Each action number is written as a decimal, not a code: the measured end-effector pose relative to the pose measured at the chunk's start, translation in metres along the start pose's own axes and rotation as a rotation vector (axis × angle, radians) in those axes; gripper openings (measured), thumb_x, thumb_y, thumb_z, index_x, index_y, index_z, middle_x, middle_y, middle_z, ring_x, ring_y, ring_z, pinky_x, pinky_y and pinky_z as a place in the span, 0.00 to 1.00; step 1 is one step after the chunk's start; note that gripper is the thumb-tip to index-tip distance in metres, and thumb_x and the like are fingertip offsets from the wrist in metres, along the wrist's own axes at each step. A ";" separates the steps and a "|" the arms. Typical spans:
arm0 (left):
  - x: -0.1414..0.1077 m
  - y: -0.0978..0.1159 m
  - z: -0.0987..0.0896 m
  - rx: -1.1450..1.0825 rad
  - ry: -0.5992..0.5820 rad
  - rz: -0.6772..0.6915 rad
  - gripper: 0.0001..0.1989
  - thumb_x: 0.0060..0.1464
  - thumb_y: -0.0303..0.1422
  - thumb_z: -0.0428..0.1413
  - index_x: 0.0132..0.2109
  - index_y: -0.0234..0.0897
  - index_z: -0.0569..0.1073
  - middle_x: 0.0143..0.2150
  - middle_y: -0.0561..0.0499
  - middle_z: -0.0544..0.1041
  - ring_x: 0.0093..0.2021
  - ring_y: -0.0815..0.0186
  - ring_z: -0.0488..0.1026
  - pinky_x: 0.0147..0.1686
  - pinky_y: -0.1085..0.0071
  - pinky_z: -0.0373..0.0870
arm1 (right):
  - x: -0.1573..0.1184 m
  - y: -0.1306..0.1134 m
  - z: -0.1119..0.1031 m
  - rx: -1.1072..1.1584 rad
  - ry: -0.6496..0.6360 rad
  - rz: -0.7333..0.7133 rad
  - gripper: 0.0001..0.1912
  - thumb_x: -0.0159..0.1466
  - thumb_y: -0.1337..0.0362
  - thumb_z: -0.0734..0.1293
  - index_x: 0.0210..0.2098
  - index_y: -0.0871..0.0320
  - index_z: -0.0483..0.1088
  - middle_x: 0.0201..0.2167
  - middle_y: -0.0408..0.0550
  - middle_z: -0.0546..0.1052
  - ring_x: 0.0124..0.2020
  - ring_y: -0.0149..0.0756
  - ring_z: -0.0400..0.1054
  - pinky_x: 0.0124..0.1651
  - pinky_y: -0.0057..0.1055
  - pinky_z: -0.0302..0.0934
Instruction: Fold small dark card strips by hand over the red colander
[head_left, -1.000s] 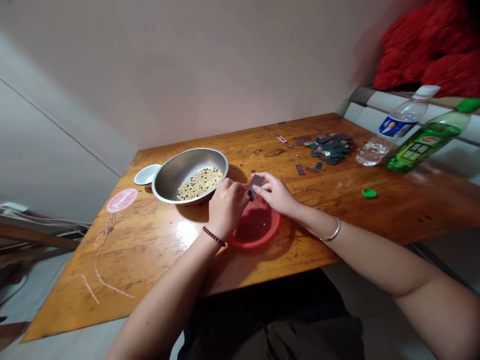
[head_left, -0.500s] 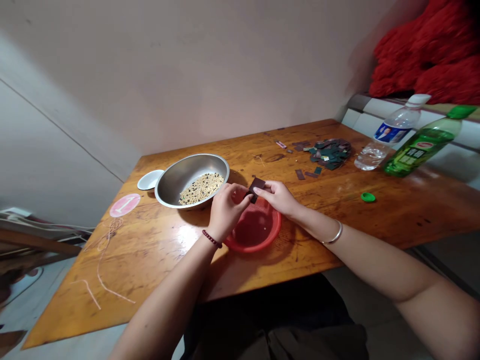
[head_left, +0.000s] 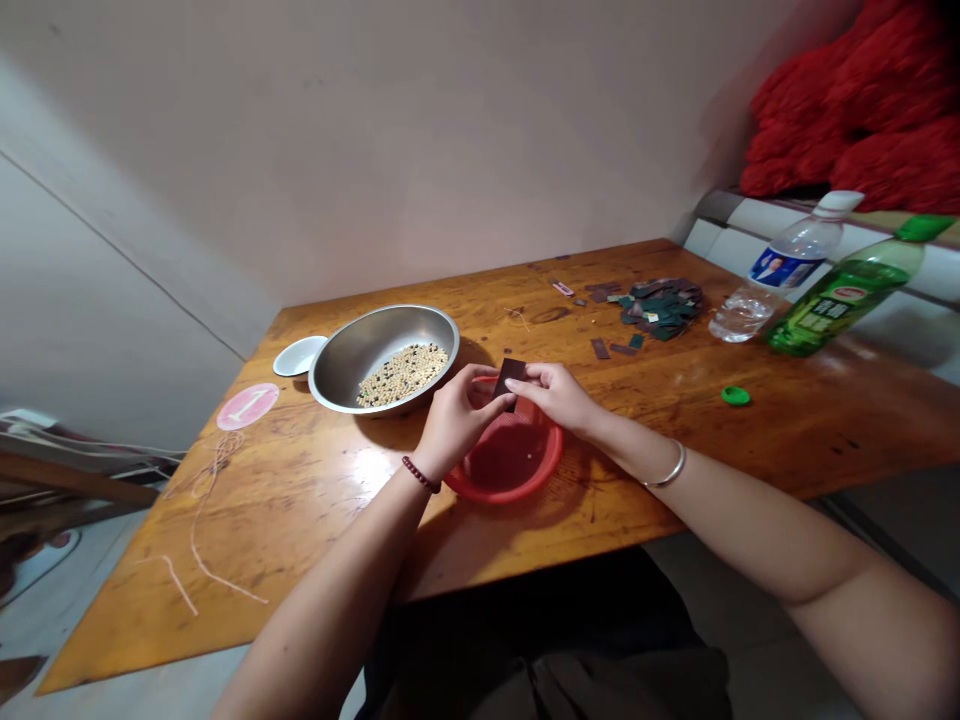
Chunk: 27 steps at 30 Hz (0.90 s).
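A dark brown rectangular piece (head_left: pixel 508 380) is held up over the far side of a red plastic basket (head_left: pixel 553 462). My right hand (head_left: pixel 556 393) pinches it between thumb and fingers. My left hand (head_left: pixel 460 412) grips its left and lower edge, with the thumb at the bottom corner. Just beyond my left hand is a steel bowl (head_left: pixel 337 362) with pale and dark beans (head_left: pixel 405 375) in it. The basket stands on the wooden table, partly hidden by my hands.
A small white dish (head_left: pixel 298 356), a pink disc marked 1 (head_left: pixel 248 407) and loose string (head_left: pixel 201 530) lie left. Dark flat pieces (head_left: pixel 660 307) are heaped at the back right, near a clear bottle (head_left: pixel 780 268), a green bottle (head_left: pixel 847 290) and a green cap (head_left: pixel 735 396).
The brown piece has turned more upright between my hands. My left fingers have shifted slightly around its left side.
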<state>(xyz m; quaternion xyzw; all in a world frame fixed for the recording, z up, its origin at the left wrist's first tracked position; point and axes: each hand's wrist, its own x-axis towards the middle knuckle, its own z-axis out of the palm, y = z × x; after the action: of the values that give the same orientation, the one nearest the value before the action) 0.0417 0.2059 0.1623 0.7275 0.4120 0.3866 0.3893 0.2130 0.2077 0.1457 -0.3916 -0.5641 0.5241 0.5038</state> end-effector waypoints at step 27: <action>0.004 0.001 0.001 -0.220 0.034 -0.143 0.18 0.49 0.36 0.63 0.45 0.32 0.74 0.43 0.42 0.79 0.42 0.63 0.77 0.38 0.72 0.75 | -0.004 0.005 -0.005 -0.424 0.286 -0.430 0.11 0.58 0.62 0.69 0.41 0.53 0.68 0.35 0.45 0.74 0.38 0.37 0.70 0.46 0.37 0.64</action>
<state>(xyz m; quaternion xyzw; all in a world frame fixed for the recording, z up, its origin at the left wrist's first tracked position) 0.0443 0.2090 0.1641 0.6424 0.4246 0.4130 0.4863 0.2179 0.2050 0.1400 -0.4294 -0.6537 0.2164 0.5843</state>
